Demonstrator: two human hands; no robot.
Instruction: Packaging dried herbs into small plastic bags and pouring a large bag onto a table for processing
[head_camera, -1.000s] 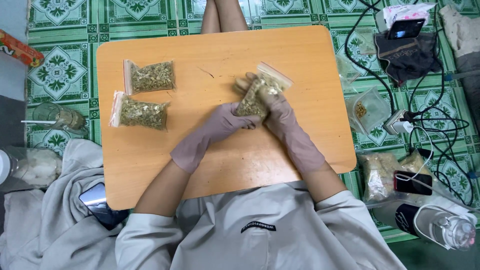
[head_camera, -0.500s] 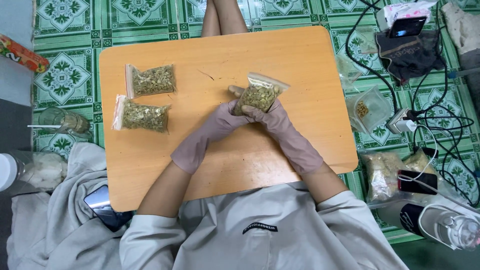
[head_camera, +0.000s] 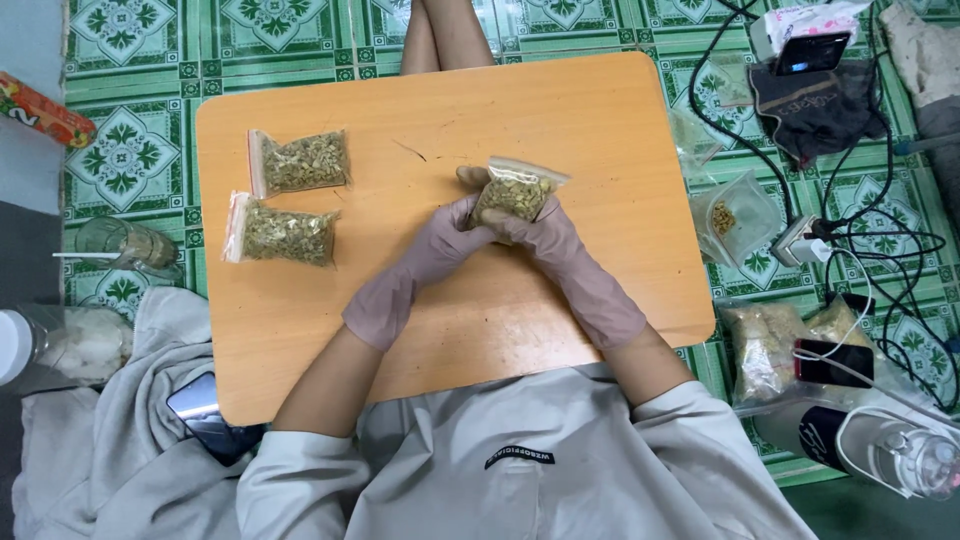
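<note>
Near the middle of the orange wooden table (head_camera: 600, 290), slightly toward three o'clock, both gloved hands meet around one small clear zip bag (head_camera: 512, 192) filled with greenish-brown dried bits. Its sealed strip points toward one o'clock, and the bag is tilted, lifted a little off the tabletop. From seven o'clock the left hand (head_camera: 440, 245) comes in, fingers curled against the bag's lower left edge. From five o'clock the right hand (head_camera: 545, 235) wraps under and behind the bag, with one fingertip showing past its far edge at about eleven o'clock of the bag. Both hands are closed on this bag, touching each other beneath it; both wear dull mauve gloves reaching past the wrist.

Toward nine o'clock of the table lie two more filled bags flat on the wood, well apart from the hands: the upper bag (head_camera: 300, 162) nearer ten o'clock, the lower bag (head_camera: 282, 232) just below it, each with its seal to the left. They lie near one another; whether they touch I cannot tell.

Off the table at three o'clock, on the green patterned floor (head_camera: 130, 150), sit an open clear bag (head_camera: 735, 215) with a few brown bits and a tangle of black cables (head_camera: 900, 250). At eight o'clock a dark phone (head_camera: 205, 415) rests on grey cloth.
</note>
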